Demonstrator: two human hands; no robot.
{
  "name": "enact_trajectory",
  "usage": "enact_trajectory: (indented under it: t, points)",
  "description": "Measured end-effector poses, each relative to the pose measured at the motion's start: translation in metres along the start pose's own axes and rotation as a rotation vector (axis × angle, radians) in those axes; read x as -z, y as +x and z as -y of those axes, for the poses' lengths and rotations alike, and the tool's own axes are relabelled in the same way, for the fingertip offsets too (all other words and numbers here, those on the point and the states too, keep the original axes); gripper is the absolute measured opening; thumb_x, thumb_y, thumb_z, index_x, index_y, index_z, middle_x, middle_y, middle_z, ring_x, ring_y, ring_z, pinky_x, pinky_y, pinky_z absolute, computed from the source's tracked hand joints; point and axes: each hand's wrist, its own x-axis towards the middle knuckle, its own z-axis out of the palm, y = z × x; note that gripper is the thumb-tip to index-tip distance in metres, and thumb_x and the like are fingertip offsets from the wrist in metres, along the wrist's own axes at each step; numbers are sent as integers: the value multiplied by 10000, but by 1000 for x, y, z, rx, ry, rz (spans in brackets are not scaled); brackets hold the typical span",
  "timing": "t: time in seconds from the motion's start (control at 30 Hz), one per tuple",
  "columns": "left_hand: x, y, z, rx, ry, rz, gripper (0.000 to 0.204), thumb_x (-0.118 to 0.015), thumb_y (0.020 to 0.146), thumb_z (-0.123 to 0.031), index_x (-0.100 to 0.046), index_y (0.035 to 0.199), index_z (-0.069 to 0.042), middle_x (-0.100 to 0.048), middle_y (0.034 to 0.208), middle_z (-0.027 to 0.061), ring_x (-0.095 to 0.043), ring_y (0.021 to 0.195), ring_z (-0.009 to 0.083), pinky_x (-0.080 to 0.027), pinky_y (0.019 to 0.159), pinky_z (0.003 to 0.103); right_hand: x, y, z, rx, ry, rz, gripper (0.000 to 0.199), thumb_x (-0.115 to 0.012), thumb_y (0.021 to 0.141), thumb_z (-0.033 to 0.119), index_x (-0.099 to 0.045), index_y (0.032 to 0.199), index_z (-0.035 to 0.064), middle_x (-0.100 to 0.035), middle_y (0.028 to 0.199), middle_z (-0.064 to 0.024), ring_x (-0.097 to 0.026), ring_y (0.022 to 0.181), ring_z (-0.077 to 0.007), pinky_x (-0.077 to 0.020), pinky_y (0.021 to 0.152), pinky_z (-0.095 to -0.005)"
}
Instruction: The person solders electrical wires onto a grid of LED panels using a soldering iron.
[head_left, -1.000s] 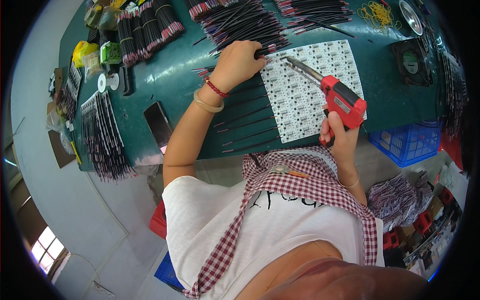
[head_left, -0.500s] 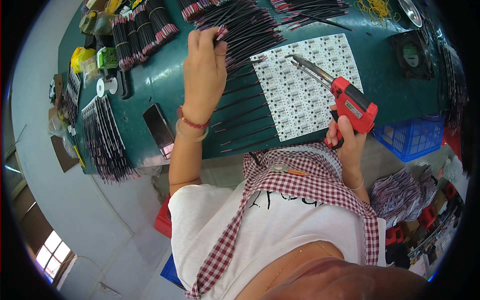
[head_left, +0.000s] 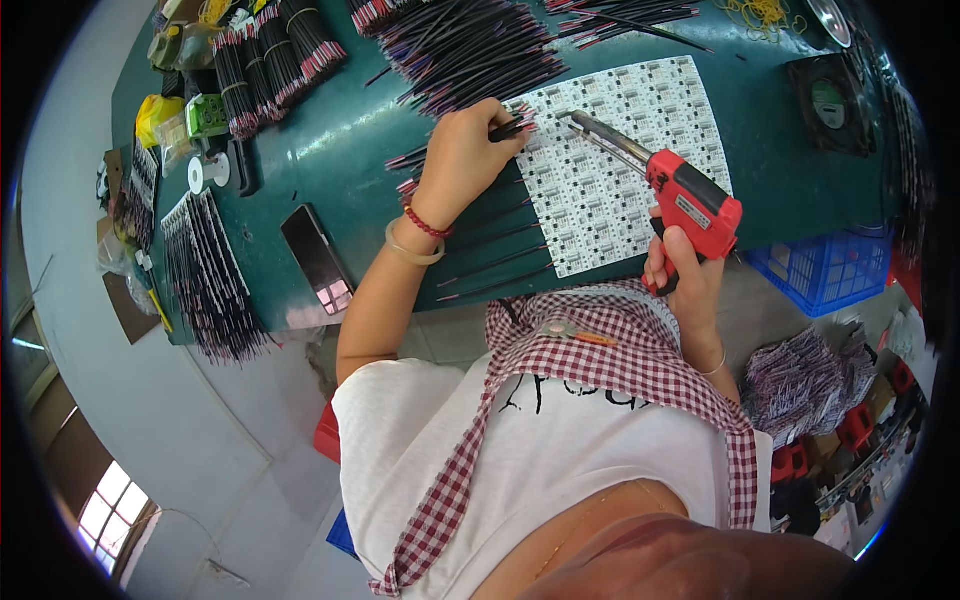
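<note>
My left hand [head_left: 468, 155] pinches a small bunch of black wires [head_left: 512, 127] with reddish tips by the upper left corner of a white circuit board panel [head_left: 640, 180]. More of the bunch pokes out on the other side of my fingers. A red and black soldering gun [head_left: 700, 205] is gripped in my right hand [head_left: 690, 275], its metal tip above the panel's upper left part. Several single wires [head_left: 500, 285] stretch leftward from the panel's left edge; whether they are joined to it I cannot tell.
Behind my left hand spreads a pile of loose black wires [head_left: 470, 55]. Banded wire bundles [head_left: 265, 70], a white spool [head_left: 205, 175] and a phone [head_left: 315, 258] occupy the left side. A black fan [head_left: 828, 105] stands at right, above a blue crate [head_left: 820, 275].
My left hand has come down and right from the wire pile to the panel's corner, bringing a bunch of wires. The soldering gun has shifted slightly left.
</note>
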Motion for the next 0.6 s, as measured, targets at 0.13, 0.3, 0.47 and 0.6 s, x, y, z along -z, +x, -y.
enact_trajectory:
  t: [0.13, 0.3, 0.47, 0.6]
  points:
    - [-2, -1, -4, 24, -25, -4, 248, -757, 695, -152, -593, 783, 13, -623, 692, 177, -603, 625, 330, -465, 581, 374, -4, 3, 0, -16, 1, 15, 269, -515, 923, 156, -526, 1112, -36, -509, 600, -38, -426, 448, -70, -389, 446, -234]
    - [-1, 0, -7, 45, 50, 0, 241, -753, 688, -153, -600, 753, 21, -620, 669, 180, -606, 606, 333, -461, 562, 378, -8, 6, 0, -26, -27, 34, 250, -527, 918, 152, -544, 1080, -38, -515, 594, -33, -434, 455, -70, -386, 444, -223]
    - [-1, 2, -7, 39, 50, -7, 237, -752, 677, -140, -604, 751, 30, -611, 647, 188, -604, 587, 336, -464, 557, 376, -8, 6, -3, -52, -129, 1, 212, -541, 911, 139, -559, 1027, -37, -523, 593, -26, -447, 466, -68, -391, 451, -220]
    - [1, 2, -7, 33, 64, -5, 230, -747, 674, -130, -606, 748, 36, -609, 649, 198, -609, 592, 339, -469, 565, 373, -10, 5, 0, -38, -188, -1, 178, -535, 911, 139, -562, 961, -29, -519, 588, -20, -447, 467, -65, -376, 450, -216]
